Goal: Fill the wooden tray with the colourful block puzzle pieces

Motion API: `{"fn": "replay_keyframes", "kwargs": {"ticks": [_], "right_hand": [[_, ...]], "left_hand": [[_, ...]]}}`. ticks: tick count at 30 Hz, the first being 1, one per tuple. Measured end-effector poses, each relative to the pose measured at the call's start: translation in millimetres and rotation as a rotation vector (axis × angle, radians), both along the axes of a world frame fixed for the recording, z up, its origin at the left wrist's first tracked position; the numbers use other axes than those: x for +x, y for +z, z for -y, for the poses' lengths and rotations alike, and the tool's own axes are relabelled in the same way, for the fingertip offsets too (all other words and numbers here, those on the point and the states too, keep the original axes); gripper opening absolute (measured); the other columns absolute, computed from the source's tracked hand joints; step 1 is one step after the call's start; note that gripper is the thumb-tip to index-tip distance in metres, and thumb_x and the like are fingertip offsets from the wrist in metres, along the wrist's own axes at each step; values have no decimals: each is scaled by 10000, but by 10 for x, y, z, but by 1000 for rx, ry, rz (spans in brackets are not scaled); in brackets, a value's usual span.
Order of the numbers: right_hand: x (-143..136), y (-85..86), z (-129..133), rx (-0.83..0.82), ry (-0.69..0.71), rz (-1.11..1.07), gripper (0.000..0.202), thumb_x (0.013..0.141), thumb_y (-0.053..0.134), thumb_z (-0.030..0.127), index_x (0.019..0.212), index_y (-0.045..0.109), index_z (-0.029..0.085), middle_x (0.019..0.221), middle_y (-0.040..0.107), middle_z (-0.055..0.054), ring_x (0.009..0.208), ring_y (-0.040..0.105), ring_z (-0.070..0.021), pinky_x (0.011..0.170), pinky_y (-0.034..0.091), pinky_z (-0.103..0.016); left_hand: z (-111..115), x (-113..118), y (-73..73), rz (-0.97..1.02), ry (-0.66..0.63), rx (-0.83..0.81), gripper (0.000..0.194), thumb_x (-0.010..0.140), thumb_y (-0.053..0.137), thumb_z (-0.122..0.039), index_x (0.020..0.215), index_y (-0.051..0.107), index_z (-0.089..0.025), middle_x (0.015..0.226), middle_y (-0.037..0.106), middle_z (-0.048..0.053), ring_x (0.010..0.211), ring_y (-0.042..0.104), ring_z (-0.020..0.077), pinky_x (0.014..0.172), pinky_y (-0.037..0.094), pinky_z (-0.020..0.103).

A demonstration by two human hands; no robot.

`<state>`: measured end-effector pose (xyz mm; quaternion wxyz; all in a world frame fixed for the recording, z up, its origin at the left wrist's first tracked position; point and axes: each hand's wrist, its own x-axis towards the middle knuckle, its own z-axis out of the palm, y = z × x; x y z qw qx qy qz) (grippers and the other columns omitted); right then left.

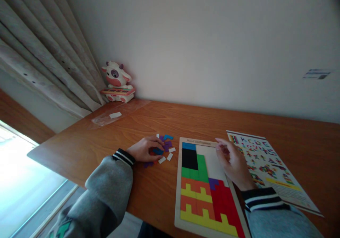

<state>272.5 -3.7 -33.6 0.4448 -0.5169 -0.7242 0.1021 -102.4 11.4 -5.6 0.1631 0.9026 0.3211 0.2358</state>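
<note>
My left hand (145, 150) rests on the table left of the puzzle board, its thumb and fingers curled about a blue puzzle piece (158, 151). Around those fingers lie loose purple pieces (167, 146), another blue piece (168, 137) and several white ones (170, 157). Over the right edge of the wooden puzzle board (178, 195) hovers my right hand (233, 163), fingers loosely bent and slightly apart, with nothing visible in them. Red, yellow, orange, green, black, blue and purple pieces fill much of the board. Its upper right part shows a bare white base, partly covered by my right hand.
A printed pattern sheet (276, 170) lies right of the board, partly under my right forearm. At the back left stands a toy cow with a keyboard (118, 84), near a clear plastic bag (102, 119). The wall (202, 54) borders the table's far edge.
</note>
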Motion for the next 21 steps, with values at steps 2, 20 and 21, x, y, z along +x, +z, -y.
{"fn": "replay_keyframes", "kwargs": {"ticks": [2, 20, 21], "right_hand": [[-4, 6, 1, -2, 2, 0, 335, 968, 469, 402, 1227, 570, 215, 976, 649, -74, 851, 619, -216, 788, 520, -365], [-7, -31, -12, -37, 39, -26, 333, 968, 483, 388, 1241, 557, 212, 978, 626, -58, 817, 604, -189, 758, 508, -341], [-7, -28, -10, -40, 37, -26, 332, 967, 484, 389, 1238, 559, 212, 976, 626, -58, 815, 604, -190, 752, 508, -338]], "left_hand": [[-3, 1, -7, -23, 11, 4, 246, 844, 704, -357, 1037, 723, -205, 1139, 684, 88, 1032, 659, 198, 945, 534, 322], [17, 15, 39, -80, 102, 25, 328, 808, 651, -213, 1134, 684, -215, 1127, 666, 74, 1057, 623, 213, 979, 492, 346], [21, 17, 45, -90, 103, 26, 323, 809, 650, -219, 1130, 685, -214, 1125, 666, 76, 1054, 623, 215, 978, 491, 347]]}}
